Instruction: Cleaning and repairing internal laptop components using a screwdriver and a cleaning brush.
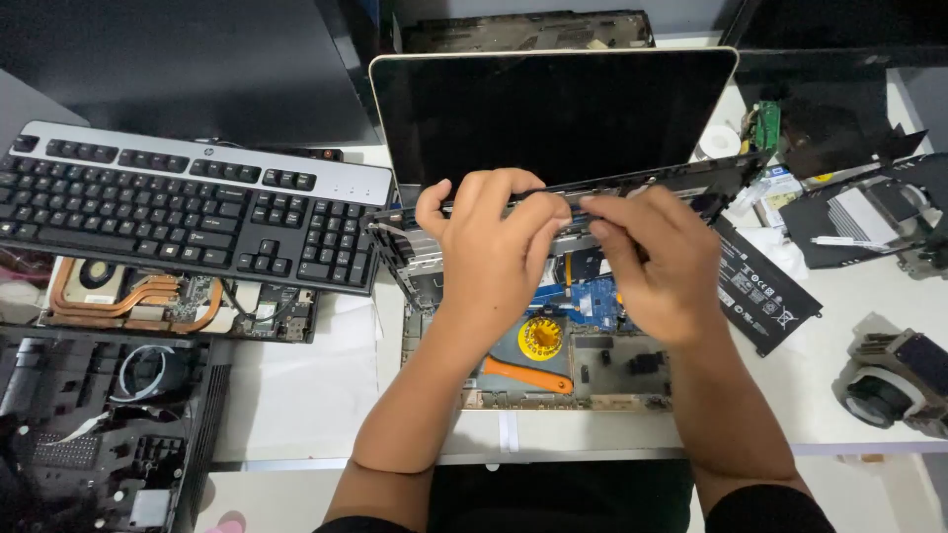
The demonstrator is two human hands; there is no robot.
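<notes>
Even bright overhead light, soft shadows, slight motion blur on fingers

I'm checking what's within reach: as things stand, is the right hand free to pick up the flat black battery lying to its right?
Probably not right away. The right hand is gripping the lifted laptop panel together with the left hand. Nothing lies between it and the battery, so once it lets go the way looks open.

I see a laptop screen (553,114) standing upright at the top centre, a dark, unlit rectangle with rounded corners and a thin pale frame. To its left a larger black monitor panel (188,64), also dark, fills the upper left corner behind the keyboard. Right of the opened laptop, a flat black battery pack (765,291) lies on the tabletop (296,395), its face bearing a label of small white print and symbols.
</notes>
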